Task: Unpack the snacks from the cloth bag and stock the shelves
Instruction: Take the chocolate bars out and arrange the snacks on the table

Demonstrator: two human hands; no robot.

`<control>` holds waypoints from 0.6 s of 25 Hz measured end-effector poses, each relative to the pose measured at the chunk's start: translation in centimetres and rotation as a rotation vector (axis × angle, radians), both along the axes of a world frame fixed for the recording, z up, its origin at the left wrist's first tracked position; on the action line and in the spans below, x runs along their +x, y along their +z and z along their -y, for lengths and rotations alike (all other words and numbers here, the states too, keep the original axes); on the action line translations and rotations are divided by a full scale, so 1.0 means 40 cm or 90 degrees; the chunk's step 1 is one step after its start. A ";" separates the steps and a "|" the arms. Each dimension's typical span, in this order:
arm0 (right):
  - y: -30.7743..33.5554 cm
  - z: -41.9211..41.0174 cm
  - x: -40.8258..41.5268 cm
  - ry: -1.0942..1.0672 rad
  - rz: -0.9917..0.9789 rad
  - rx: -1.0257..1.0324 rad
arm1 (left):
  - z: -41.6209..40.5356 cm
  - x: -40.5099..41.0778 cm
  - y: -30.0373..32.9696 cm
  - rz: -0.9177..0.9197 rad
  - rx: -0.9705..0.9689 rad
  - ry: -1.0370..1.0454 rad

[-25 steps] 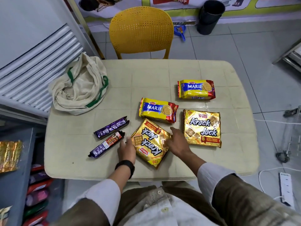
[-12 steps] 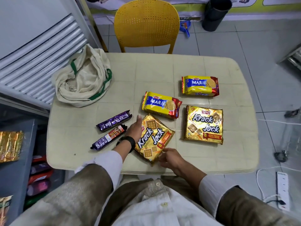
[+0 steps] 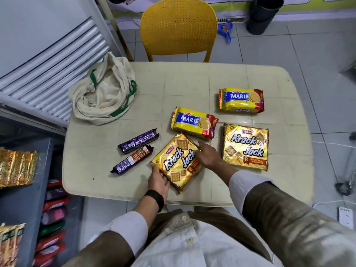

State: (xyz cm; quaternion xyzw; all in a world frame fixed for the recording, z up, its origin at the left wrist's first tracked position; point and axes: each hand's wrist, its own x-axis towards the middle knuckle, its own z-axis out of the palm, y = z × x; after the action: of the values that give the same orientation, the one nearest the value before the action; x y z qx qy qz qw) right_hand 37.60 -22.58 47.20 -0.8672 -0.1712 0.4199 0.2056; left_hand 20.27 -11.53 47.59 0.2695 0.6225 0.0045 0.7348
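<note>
Krack Jack pack — turned upright again

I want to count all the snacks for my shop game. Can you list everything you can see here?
Gold foil Krack Jack cracker packs: 2; one tilted at the near table edge, one to its right.
Yellow Marie biscuit packs: 2; one mid-table, one further back on the right.
Purple biscuit rolls: 2; side by side, left of the tilted pack.
Cream cloth bag with green handles: 1; slumped at the table's back left corner.
Beige plastic table: 1; under it all.
Yellow perforated plastic chair: 1; behind the table.
Black bin: 1; floor, back right.
Grey shelf holding snack packs: 1; left.
Left hand: on the tilted pack's near left edge.
Right hand: on its right edge.
</note>
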 end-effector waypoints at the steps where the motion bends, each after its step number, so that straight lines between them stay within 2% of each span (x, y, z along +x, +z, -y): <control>1: -0.001 0.000 0.011 0.001 -0.026 -0.003 | 0.005 0.010 0.006 0.019 -0.003 -0.003; 7: 0.031 0.082 -0.019 -0.124 -0.091 0.091 | 0.030 0.026 0.038 0.044 0.117 -0.090; 11: 0.060 0.245 -0.016 -0.312 -0.073 0.209 | 0.093 0.116 0.079 0.107 0.209 -0.243; 15: 0.097 0.437 0.075 -0.499 -0.060 0.235 | 0.209 0.308 0.093 0.179 0.203 -0.371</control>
State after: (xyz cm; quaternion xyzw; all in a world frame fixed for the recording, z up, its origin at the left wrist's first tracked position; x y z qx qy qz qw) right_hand 40.61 -40.04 51.06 -0.7952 0.1085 0.3114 0.5088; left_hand 32.60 -19.90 51.30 0.5437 0.4039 -0.0707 0.7323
